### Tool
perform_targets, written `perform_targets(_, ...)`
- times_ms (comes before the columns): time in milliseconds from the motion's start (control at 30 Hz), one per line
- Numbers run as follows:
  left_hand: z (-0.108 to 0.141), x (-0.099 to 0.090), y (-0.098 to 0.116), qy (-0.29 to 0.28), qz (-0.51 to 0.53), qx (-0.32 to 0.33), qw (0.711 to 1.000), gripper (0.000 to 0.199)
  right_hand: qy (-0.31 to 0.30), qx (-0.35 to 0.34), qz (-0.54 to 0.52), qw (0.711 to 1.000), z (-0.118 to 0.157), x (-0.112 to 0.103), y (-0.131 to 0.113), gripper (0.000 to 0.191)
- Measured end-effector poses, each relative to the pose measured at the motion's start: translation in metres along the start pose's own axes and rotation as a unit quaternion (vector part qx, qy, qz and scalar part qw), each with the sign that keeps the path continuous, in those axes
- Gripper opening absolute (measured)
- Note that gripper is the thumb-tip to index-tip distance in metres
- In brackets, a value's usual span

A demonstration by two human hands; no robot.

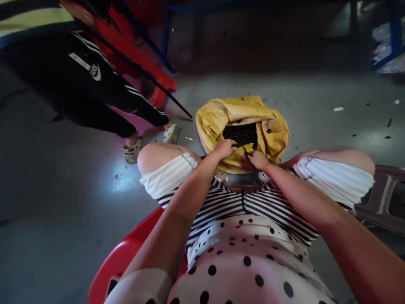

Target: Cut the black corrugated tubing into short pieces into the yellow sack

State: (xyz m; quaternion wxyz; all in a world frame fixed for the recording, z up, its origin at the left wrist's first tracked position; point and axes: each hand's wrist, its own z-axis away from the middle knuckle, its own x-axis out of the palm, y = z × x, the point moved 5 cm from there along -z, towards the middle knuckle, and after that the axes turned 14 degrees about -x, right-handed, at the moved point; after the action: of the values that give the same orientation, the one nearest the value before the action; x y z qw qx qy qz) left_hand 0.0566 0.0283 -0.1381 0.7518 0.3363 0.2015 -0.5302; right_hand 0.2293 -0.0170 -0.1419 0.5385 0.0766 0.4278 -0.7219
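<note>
Grey floor (79, 219): right hand (257, 160) clasps a black tool (246, 150) jutting toward 11 o'clock; left hand (225, 148) pinches a black piece (236, 145) over the sack (276, 137)

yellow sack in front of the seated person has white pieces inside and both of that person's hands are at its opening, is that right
Not quite: the head view shows that the pieces inside the yellow sack are black, not white. The rest stands: the left hand and the right hand are both at its opening.
</note>
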Motion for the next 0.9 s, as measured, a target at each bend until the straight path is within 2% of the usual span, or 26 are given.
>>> perform_targets(133,0.0,-0.003,-0.002,0.016,-0.003,-0.024,1.0,0.038,0.028,-0.013,-0.002,1.0,-0.002,0.0,0.002,0.068)
perform_targets(233,0.003,-0.001,0.002,0.018,-0.011,-0.014,1.0,0.037,0.076,-0.007,-0.062,0.995,-0.005,0.0,0.008,0.066)
perform_targets(300,0.006,0.007,0.009,-0.01,-0.005,0.024,1.0,0.034,0.102,-0.007,-0.152,0.983,-0.008,0.001,0.012,0.065)
perform_targets(400,0.009,0.018,0.018,-0.047,0.029,0.074,0.996,0.035,0.146,-0.008,-0.286,0.947,-0.013,0.0,0.017,0.066)
perform_targets(467,0.007,0.019,0.018,-0.044,0.04,0.073,0.996,0.036,0.193,0.002,-0.314,0.93,-0.014,-0.005,0.021,0.068)
perform_targets(533,0.003,0.012,0.011,-0.02,0.027,0.044,0.998,0.035,0.223,0.011,-0.288,0.931,-0.013,-0.011,0.025,0.069)
perform_targets(600,-0.001,0.0,0.002,0.023,0.007,-0.002,1.0,0.035,0.201,0.012,-0.235,0.951,-0.011,-0.012,0.024,0.069)
perform_targets(700,-0.004,-0.019,-0.01,0.081,0.003,-0.051,0.995,0.037,0.105,0.007,-0.158,0.982,-0.01,-0.004,0.02,0.069)
perform_targets(767,-0.004,-0.025,-0.014,0.098,0.006,-0.062,0.993,0.037,0.062,0.012,-0.12,0.991,-0.009,0.001,0.018,0.07)
perform_targets(900,-0.004,-0.025,-0.015,0.1,0.001,-0.067,0.993,0.037,0.047,0.002,-0.094,0.994,-0.01,0.006,0.016,0.075)
